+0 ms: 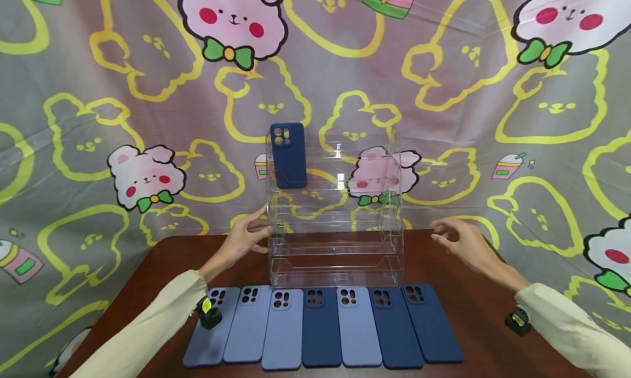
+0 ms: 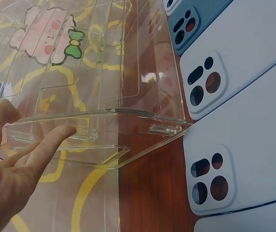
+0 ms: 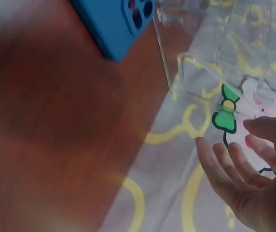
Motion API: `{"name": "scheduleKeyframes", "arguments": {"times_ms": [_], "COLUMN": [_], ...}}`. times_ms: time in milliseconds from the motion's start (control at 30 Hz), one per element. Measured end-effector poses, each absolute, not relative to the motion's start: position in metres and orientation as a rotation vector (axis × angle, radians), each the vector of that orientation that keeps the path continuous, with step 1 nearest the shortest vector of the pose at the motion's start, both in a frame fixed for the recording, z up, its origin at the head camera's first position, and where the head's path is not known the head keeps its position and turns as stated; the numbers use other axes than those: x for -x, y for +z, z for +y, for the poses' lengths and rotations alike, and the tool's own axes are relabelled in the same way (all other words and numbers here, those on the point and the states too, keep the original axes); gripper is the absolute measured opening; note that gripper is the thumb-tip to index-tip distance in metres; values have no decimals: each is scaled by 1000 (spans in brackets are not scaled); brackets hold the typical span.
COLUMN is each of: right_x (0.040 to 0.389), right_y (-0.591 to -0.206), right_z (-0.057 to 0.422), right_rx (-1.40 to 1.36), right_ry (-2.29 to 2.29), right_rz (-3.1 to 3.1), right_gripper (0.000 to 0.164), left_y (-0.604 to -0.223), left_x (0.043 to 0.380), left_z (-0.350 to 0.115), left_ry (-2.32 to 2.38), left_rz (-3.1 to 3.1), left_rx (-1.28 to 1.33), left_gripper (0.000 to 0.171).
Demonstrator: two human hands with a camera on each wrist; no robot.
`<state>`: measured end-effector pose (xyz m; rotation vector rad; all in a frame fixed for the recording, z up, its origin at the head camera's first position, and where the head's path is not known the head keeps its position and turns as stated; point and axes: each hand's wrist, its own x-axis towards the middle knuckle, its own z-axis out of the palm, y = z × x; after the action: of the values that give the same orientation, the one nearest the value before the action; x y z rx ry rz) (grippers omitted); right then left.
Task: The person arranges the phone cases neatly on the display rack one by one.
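Observation:
A clear tiered display rack (image 1: 335,263) stands upright on the table. One dark blue phone case (image 1: 290,164) leans in its upper left part, with the camera cutouts at the top. My left hand (image 1: 245,238) is at the rack's left side; in the left wrist view its extended fingers (image 2: 51,145) overlap the clear side edge. To the right of the rack my right hand (image 1: 458,238) hovers with loosely bent fingers and nothing in them. In the right wrist view, a gap shows between that hand (image 3: 244,188) and the rack (image 3: 196,77).
Several phone cases lie in a row in front of the rack, from a greyish-blue case (image 1: 212,334) at left through a light blue case (image 1: 360,334) to a dark blue case (image 1: 436,328) at right. Behind the brown table (image 1: 483,323) hangs a cartoon-print cloth (image 1: 443,120).

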<state>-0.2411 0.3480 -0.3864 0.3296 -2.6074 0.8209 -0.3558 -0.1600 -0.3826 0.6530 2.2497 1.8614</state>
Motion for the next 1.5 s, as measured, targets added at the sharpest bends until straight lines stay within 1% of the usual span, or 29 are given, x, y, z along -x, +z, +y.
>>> {"name": "scheduleKeyframes", "arguments": {"times_ms": [167,333,400,533,633,733,833,933,1000,1233,1367,1500], "right_x": [234,225,222,219,218,216,213,211,212,218,224,228], "right_y": [-409,-429,-434,-441,-443,-442,-443,-443,-442,-438,-435,-436], "right_z": [334,322,322,326,330,332,332,329,326,328,341,360], "right_rx": [-323,-366,-367,-350,-267,-146,-80,-62,-82,-61,-139,-305], "right_ry": [943,975,1036,1156,1246,1272,1304,1340,1331,1306,1455,1737], "right_rz": [-2733,-2946,-3016,-3104,-3145,-3200,-3232,-3219,-3217,-3253,-3236,-3138], "right_gripper": [36,62,69,78,82,79,65,57,55,57,51,40], "left_y": [-383,-384,-384,-383,-384,-386,-388,-387,-387,-386,-385,-383], "left_x": [351,350,351,351,352,352,352,352,351,351,353,353], "left_z": [-164,-166,-166,-165,-162,-158,-156,-157,-158,-160,-158,-158], "left_ry": [1842,1846,1842,1846,1860,1862,1860,1872,1875,1859,1868,1863], "left_rz": [2274,2288,2285,2278,2261,2235,2221,2221,2230,2250,2249,2257], "left_rx": [-621,-590,-598,-613,-633,-655,-657,-658,-660,-652,-656,-661], "left_gripper": [72,71,71,71,71,71,70,71,71,71,71,71]}}
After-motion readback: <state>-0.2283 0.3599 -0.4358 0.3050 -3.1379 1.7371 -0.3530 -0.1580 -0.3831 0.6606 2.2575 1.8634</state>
